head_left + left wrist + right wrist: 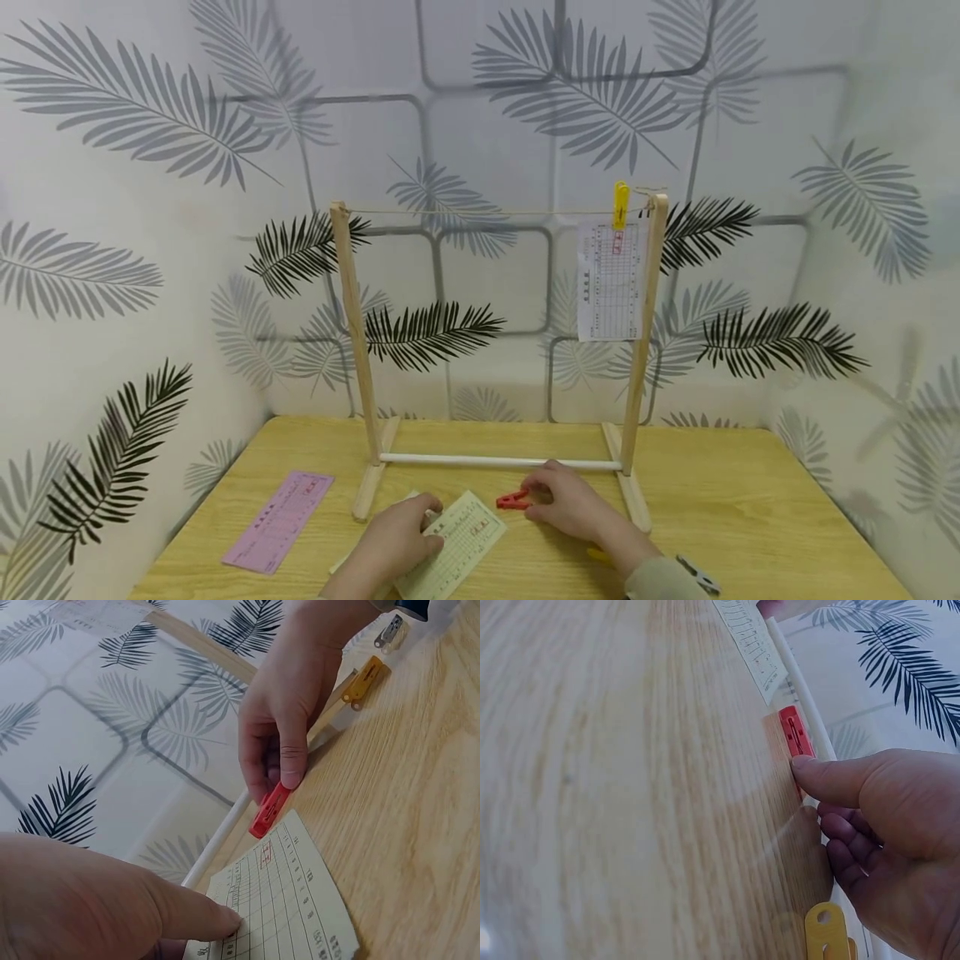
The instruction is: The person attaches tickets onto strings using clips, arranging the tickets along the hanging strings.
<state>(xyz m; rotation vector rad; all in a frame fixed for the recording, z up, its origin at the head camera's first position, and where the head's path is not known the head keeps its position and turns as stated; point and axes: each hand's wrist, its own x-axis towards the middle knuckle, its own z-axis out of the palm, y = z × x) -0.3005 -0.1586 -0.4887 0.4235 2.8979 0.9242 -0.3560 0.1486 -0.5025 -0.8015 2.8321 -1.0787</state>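
My left hand (396, 537) pinches a pale green printed slip (459, 546) between thumb and fingers, tilted above the table. In the left wrist view, the thumb lies flat across the slip's printed grid (281, 892). My right hand (567, 502) pinches a red clothespin (513, 500) by one end, just right of the slip. The right wrist view shows the thumb against the clothespin (796, 729), whose other end points toward the slip. A pale paper edge shows beside my left wrist; how it joins the held slip is hidden.
A wooden rack (352, 325) with a string stands behind my hands. A yellow clothespin (621, 205) holds a white printed slip (611, 287) on the string's right end. A pink slip (279, 522) lies left. Yellow (365, 679) and grey (697, 574) clothespins lie near my right forearm.
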